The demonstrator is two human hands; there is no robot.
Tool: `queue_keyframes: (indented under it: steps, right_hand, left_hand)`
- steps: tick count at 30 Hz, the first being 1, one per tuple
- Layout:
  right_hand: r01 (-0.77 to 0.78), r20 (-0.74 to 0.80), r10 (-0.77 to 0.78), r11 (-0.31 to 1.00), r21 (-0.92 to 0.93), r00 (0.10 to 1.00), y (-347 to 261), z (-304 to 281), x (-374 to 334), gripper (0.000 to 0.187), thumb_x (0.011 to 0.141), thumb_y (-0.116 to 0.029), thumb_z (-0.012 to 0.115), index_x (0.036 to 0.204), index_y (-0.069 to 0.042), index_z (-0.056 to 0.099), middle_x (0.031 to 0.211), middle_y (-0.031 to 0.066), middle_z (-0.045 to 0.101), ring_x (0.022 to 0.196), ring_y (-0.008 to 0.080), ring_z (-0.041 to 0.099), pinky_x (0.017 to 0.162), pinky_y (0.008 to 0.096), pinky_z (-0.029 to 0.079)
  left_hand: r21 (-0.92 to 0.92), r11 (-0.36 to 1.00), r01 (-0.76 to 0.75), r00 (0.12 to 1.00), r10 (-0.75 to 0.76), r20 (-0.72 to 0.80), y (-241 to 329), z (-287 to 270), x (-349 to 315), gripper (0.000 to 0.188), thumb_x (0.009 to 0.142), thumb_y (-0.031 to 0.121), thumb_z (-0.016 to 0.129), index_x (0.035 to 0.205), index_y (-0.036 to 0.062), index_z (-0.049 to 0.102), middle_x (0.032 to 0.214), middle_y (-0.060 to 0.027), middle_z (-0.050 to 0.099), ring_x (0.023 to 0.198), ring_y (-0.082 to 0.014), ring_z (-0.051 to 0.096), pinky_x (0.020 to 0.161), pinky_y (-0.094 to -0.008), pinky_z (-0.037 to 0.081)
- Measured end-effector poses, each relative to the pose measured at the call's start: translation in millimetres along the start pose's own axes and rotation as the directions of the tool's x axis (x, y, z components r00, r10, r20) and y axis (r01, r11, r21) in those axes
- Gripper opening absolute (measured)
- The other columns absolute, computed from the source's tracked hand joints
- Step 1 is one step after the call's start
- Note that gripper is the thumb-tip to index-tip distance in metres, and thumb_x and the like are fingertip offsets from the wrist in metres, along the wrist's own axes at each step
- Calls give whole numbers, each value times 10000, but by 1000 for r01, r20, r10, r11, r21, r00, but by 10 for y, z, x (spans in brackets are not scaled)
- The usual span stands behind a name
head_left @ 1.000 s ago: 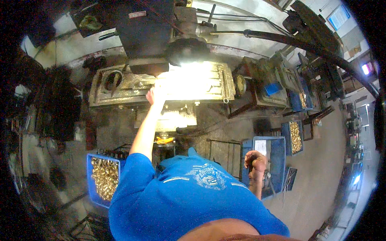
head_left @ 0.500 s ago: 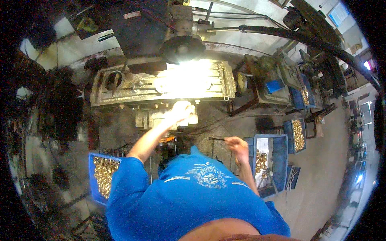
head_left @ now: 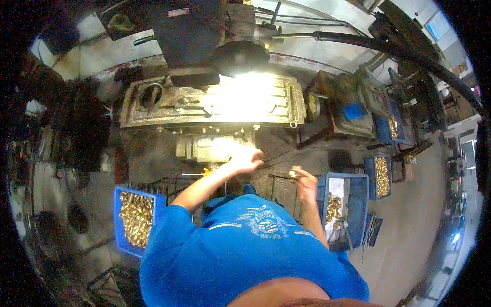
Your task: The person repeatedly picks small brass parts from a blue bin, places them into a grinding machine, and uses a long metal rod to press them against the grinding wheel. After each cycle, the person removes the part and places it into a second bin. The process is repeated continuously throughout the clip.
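Since half a second ago the left hand (head_left: 249, 161) has come away from the front edge of the machine table toward the right hand (head_left: 306, 185), which is now raised slightly with a small piece (head_left: 293, 174) showing at its fingertips.

The piece, pale in this light, is pinched between the right thumb and fingers, in front of the body and near the right bin (head_left: 360, 204). The left hand is blurred, its fingers toward the right hand but apart from it; whether it grips anything I cannot tell.

Brass parts (head_left: 333, 207) and something white (head_left: 335, 187) lie in the right bin. Beyond it stands a smaller blue bin (head_left: 368, 177), also holding brass parts. A yellow tool (head_left: 207, 172) shows just behind the left forearm. By the left elbow, the left bin (head_left: 118, 220) is heaped with brass parts. Ahead, the machine table (head_left: 169, 115) lies under strong glare, below a dark machine head (head_left: 240, 55).
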State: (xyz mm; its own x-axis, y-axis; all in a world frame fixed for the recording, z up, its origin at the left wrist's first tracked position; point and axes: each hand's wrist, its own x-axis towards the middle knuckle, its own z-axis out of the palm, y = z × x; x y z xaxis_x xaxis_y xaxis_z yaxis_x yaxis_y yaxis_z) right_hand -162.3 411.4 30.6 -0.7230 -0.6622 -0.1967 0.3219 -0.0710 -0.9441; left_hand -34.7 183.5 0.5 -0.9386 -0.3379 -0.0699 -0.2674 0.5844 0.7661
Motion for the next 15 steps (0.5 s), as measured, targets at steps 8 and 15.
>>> queue_keyframes:
  steps: [8, 15]
  right_hand:
    - [-104, -129, -278, 100, -989, 952, 122, -2382, -456, 159, 720, -99, 571, 811, 7, 648, 776, 144, 634, 678, 198, 608, 618, 305, 492]
    - [-184, -58, -390, -293, -938, 919, 595, -3045, -574, 165, 681, -184, 565, 678, -31, 629, 599, 149, 566, 579, 302, 573, 564, 391, 462]
  left_hand:
    - [556, 707, 437, 834, -550, 43, -1389, -571, -1150, 365, 716, 394, 615, 904, 82, 643, 879, -154, 631, 859, -309, 599, 747, -405, 470]
    - [404, 733, 548, 798, -603, 12, -1450, -247, -1253, 326, 785, 385, 523, 889, 102, 647, 880, -158, 626, 854, -325, 594, 751, -443, 458]
